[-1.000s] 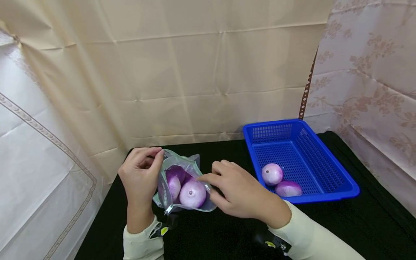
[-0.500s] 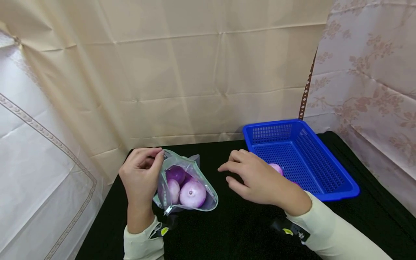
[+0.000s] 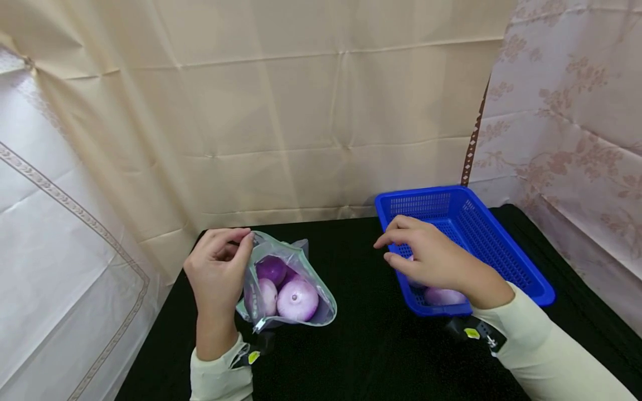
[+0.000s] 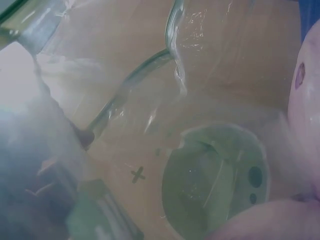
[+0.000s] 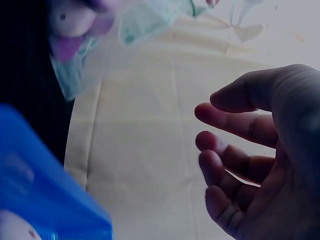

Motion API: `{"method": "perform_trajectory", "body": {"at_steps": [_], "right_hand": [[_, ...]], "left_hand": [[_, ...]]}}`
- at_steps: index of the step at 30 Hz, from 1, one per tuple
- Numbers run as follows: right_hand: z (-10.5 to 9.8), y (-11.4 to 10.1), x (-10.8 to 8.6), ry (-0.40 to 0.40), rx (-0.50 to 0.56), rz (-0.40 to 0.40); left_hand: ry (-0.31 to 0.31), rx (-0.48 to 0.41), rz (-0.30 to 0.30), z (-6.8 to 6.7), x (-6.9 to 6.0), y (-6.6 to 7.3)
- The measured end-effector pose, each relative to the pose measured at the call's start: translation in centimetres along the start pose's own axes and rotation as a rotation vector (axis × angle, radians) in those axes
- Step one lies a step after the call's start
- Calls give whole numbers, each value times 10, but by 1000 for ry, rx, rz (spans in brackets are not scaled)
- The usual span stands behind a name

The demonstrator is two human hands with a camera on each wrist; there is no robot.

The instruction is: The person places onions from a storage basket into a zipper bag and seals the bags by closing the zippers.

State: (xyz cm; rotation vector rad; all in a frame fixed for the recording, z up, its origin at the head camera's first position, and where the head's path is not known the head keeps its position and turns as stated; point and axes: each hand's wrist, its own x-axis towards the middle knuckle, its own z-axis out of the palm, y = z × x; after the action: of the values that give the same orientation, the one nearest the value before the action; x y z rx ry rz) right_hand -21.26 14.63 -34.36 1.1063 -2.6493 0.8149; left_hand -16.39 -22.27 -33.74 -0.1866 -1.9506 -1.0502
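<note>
In the head view my left hand (image 3: 218, 273) pinches the upper left rim of a clear-and-green plastic bag (image 3: 321, 303) between thumb and finger. The bag's mouth gapes toward me, with several purple onions (image 3: 297, 299) inside. My right hand (image 3: 431, 253) hovers over the near left side of a blue plastic basket (image 3: 506, 262), its fingers relaxed and nothing in them. Beneath that hand an onion (image 3: 443, 296) lies in the basket, and another is mostly hidden. The right wrist view shows the loosely bent fingers (image 5: 212, 142) apart from everything. Through the left wrist view, the bag's printed film (image 4: 215, 175) fills the picture.
A black cloth (image 3: 351, 356) covers the table. Behind it hangs a beige curtain (image 3: 301, 111), with a white cloth (image 3: 60, 267) at the left and a floral one (image 3: 577, 122) at the right. The basket's raised rim stands below my right hand.
My right hand has left the bag's right edge and moved rightward to above the basket, covering the onions there. My left hand has kept its pinch on the bag.
</note>
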Motion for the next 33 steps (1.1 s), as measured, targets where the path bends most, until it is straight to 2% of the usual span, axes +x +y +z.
{"method": "perform_trajectory", "body": {"at_steps": [8,14,22,26,33], "right_hand": [[-10,29,-4,-42,12,102],[-11,49,-6,-52,25,139],[-9,75,-12,-92,13,232],[-6,87,-14,-123,16,272],[-3,106,-19,-223,69,327]], "left_hand": [[0,8,-3,-1,-1,0],[0,5,0,-1,0,0],[4,-1,5,0,1,0],[0,0,7,0,1,0],[0,0,6,0,1,-1]]}}
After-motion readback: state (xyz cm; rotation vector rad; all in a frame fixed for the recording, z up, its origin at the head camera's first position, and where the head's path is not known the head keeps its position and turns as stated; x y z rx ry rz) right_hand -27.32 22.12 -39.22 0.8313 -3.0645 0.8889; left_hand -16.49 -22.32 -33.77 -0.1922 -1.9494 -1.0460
